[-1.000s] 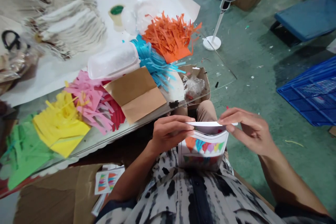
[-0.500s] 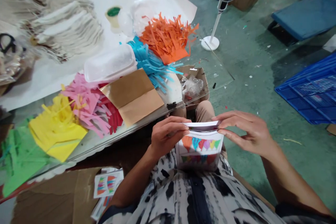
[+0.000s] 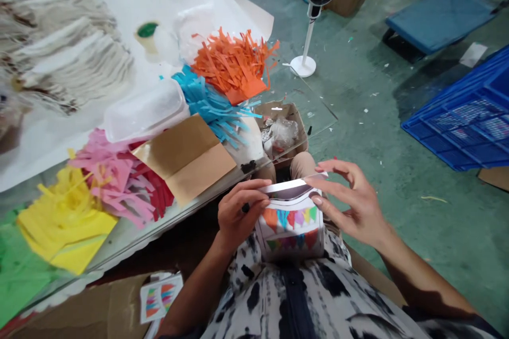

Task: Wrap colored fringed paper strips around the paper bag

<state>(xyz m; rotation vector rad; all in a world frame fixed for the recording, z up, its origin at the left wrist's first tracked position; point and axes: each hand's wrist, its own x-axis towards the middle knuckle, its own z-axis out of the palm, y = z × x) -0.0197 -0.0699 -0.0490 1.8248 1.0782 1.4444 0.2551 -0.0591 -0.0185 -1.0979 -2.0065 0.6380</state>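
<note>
The left hand [image 3: 238, 213] is pinching the top left corner of the clear packet [image 3: 292, 228] with a printed flag card inside, which is standing on the person's lap, just below the glass table [image 3: 314, 116], while the right hand [image 3: 352, 206] is holding its white flap [image 3: 296, 188] between thumb and forefinger, the other fingers spread.

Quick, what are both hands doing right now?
Left hand: closed on the packet's top left edge.
Right hand: loosely pinching the packet's flap, other fingers spread.
</note>
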